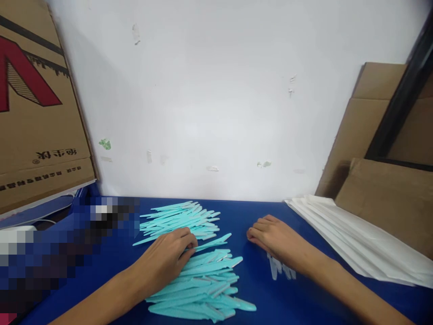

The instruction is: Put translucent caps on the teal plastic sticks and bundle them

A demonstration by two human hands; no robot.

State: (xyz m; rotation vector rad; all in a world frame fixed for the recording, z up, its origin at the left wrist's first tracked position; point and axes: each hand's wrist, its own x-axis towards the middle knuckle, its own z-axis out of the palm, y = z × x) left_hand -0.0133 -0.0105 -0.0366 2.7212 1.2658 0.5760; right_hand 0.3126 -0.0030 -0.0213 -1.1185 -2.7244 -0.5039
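Left hand [174, 248] pinches slim, tapered turquoise strip [216, 243]; tabletop [287, 307] smooth.

- The far pile [182, 220] is lying loosely fanned, slim turquoise strips overlapping!
- The near pile [203, 289] is sprawling closer in, same turquoise, ends pointing mostly right.
- One strip [216, 242] is poking from the left hand [176, 246], slanting up rightward!
- Pale translucent pieces [275, 267] are lying apart, partly hidden by the right hand [272, 232].

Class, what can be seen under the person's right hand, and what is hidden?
The ends of several pale strips show beneath the right hand, on the blue table. The hand hides the rest, so their full number cannot be told.
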